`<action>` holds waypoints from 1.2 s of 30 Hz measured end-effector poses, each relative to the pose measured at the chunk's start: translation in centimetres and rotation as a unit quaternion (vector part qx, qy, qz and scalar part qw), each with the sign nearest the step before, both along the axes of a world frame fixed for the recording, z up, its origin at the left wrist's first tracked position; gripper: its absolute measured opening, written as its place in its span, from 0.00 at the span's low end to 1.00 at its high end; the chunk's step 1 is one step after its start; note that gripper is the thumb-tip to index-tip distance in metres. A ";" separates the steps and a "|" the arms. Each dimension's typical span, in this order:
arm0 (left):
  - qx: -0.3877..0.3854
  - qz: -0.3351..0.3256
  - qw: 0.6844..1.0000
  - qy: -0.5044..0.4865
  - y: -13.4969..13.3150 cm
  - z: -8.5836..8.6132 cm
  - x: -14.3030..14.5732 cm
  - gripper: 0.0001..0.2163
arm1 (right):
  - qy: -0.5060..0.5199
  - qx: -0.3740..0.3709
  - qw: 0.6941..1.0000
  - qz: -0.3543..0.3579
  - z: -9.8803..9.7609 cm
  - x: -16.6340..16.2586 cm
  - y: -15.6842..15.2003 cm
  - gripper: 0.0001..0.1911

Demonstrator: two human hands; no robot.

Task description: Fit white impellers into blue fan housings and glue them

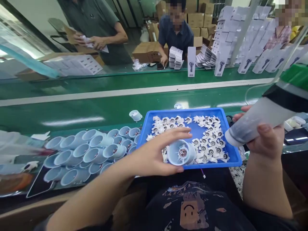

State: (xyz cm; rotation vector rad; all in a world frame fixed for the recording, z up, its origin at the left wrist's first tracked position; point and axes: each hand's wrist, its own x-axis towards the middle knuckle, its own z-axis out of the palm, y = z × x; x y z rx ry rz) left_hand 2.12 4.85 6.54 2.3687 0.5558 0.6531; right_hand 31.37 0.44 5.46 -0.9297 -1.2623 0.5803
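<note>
My left hand (156,152) is closed around a light blue cup-shaped housing (192,154). Its open end faces me, and a spoked centre with copper-coloured windings shows inside. Off to the right, my right hand (267,138) grips a thick white cylinder with a black band and a green end (262,115), its narrow white end tilted down to the left. Behind the housing lies a blue tray (237,157) with many small white fan wheels (213,142). The cylinder's lower end is near the tray's right edge; I cannot tell whether they touch.
Stacked blue housings (92,154) lie left of the tray. A loose housing (135,115) rests on the green bench (96,110). Across the bench, two people handle papers and cartons, and another person is at far right. White printed boxes (191,62) stand along the far side.
</note>
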 end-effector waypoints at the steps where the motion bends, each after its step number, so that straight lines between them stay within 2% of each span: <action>1: -0.018 -0.010 1.000 -0.007 -0.6 -0.8 1.0 0.22 | 0.013 -0.008 0.999 0.028 0.6 -0.6 -0.2 0.23; 4: -0.060 -0.007 0.997 -0.050 -1.8 -3.2 3.2 0.19 | 0.027 -0.043 0.994 0.101 2.9 -2.6 -0.4 0.24; 6: -0.028 0.044 0.998 -0.037 -1.8 -4.8 4.0 0.16 | 0.025 -0.060 0.992 0.108 4.0 -4.0 -0.3 0.24; 9: 0.044 0.136 0.988 0.053 -1.0 -7.1 4.4 0.13 | 0.000 -0.052 0.998 0.043 4.2 -5.1 -0.3 0.20; 12: 0.063 0.169 0.975 0.127 0.1 -8.3 4.3 0.13 | -0.034 0.013 0.999 -0.008 2.7 -4.4 -0.7 0.14; 14: 0.075 0.178 0.967 0.167 1.1 -8.3 4.4 0.12 | -0.044 0.055 0.997 -0.012 1.7 -3.4 -1.1 0.14; 17: 0.059 0.198 0.946 0.252 3.1 -7.7 5.4 0.14 | -0.052 0.045 0.998 -0.010 0.9 -2.2 -1.7 0.21; 19: 0.034 0.211 0.930 0.301 4.7 -7.8 6.7 0.20 | -0.056 0.027 0.998 -0.013 1.0 -2.1 -2.0 0.23; 22: 0.017 0.177 0.933 0.312 6.5 -8.9 8.9 0.30 | -0.037 0.009 0.999 -0.015 1.5 -2.4 -2.4 0.16; 25: 0.022 0.156 0.947 0.281 7.1 -9.6 9.8 0.26 | -0.012 -0.021 1.000 -0.011 1.9 -2.2 -2.9 0.12; 28: 0.017 0.170 0.974 0.148 6.0 -8.1 8.4 0.22 | -0.004 -0.031 1.000 -0.004 1.7 -1.1 -3.6 0.18; 31: -0.045 0.112 0.992 -0.032 3.7 -5.8 5.6 0.23 | 0.031 -0.059 0.997 0.046 1.7 -0.2 -4.1 0.25; 34: -0.094 0.037 0.993 -0.056 0.9 -4.9 3.8 0.22 | 0.054 -0.126 0.988 0.068 2.1 -1.0 -3.5 0.31; 36: -0.084 0.024 0.995 -0.047 -0.8 -5.3 3.9 0.22 | 0.079 -0.117 0.984 0.109 2.6 -2.6 -2.4 0.32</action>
